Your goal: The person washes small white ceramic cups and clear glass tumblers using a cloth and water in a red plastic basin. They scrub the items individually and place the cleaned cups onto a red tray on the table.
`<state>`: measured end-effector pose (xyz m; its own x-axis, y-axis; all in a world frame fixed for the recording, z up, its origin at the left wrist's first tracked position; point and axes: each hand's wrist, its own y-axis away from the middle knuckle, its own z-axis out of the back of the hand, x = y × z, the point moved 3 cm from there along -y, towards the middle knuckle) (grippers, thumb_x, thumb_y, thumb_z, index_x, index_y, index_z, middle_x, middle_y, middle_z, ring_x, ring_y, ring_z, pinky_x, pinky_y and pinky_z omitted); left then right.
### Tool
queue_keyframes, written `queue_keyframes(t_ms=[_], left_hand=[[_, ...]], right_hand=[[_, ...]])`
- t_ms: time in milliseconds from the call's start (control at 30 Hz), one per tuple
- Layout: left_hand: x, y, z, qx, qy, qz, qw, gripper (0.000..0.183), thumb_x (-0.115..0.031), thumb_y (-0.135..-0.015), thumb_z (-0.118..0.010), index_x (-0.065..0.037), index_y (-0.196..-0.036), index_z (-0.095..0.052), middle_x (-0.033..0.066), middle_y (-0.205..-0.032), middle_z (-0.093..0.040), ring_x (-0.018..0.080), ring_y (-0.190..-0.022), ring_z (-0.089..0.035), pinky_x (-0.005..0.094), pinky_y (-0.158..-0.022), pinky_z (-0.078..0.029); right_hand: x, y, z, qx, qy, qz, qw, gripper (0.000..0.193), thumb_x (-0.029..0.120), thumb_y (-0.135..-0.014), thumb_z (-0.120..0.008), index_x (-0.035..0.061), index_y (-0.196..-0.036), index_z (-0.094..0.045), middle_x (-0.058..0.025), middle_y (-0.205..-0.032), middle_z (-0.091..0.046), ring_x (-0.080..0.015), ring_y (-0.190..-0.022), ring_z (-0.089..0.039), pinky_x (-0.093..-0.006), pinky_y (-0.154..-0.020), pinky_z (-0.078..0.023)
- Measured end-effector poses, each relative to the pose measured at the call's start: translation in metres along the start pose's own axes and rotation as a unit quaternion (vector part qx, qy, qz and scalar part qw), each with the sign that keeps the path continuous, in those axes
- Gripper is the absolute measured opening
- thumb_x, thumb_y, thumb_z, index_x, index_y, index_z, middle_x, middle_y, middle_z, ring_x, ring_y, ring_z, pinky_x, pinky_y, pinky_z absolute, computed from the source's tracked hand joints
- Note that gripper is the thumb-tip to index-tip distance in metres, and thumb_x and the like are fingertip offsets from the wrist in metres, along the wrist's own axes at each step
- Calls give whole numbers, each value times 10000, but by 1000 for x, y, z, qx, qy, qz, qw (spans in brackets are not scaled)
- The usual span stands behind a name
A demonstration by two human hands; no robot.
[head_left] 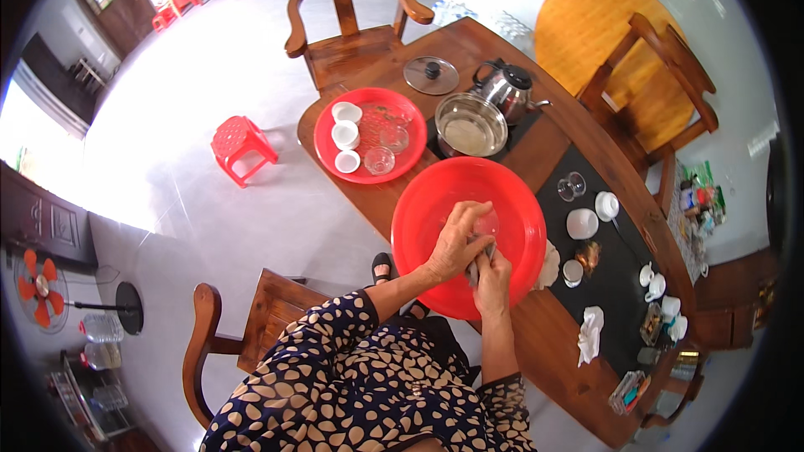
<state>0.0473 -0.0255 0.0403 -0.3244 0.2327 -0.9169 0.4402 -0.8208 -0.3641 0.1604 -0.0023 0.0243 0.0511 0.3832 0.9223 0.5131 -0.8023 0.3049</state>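
Note:
Both my hands work together inside a large red plastic basin (523, 201) at the table's near edge. My left hand (456, 243) curls around a small clear glass cup (487, 223), its fingers over the far side. Close against it, my right hand (492, 281) is closed, thumb pointing up beside the cup. A greyish bit shows between the two hands, too small to name. Beyond the basin to the left is a red tray (410, 110) with several white cups (345, 135) and two small clear glass cups (379, 161).
A steel pot (471, 125) and a kettle (506, 88) stand behind the basin, a glass lid (431, 75) beside them. White teaware (582, 223), a crumpled tissue (590, 336) and small items lie on the black mat to the right. Wooden chairs (352, 42) and a red stool (241, 148) surround the table.

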Motion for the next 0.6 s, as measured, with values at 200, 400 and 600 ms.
queue_keyframes(t_ms=[200, 400, 600], left_hand=[[15, 10, 8, 141, -305, -148, 930, 492, -110, -700, -652, -101, -1170, -507, 119, -1116, -497, 269, -919, -536, 368, -756, -482], [7, 19, 17, 97, 23, 35, 994, 524, -100, -754, -662, -75, -1229, -443, 111, -1136, -465, 267, -1015, -533, 367, -810, -494], [20, 4, 57, -12, 95, 69, 993, 554, -114, -668, -778, -64, -1137, -486, 68, -1043, -521, 156, -930, -554, 297, -783, -475]], right_hand=[[-18, -3, 29, 12, 539, 186, 821, 195, 42, -795, -561, 16, -988, -559, -125, -921, -544, -261, -797, -563, -312, -635, -445], [21, 3, 1, -23, 627, 278, 728, 459, -28, -740, -561, 43, -1190, -508, -133, -1132, -484, -261, -973, -538, -331, -748, -465], [33, -14, -31, 126, 204, 94, 966, 431, -97, -741, -527, 11, -1158, -526, -117, -1111, -502, -215, -917, -564, -271, -747, -480]])
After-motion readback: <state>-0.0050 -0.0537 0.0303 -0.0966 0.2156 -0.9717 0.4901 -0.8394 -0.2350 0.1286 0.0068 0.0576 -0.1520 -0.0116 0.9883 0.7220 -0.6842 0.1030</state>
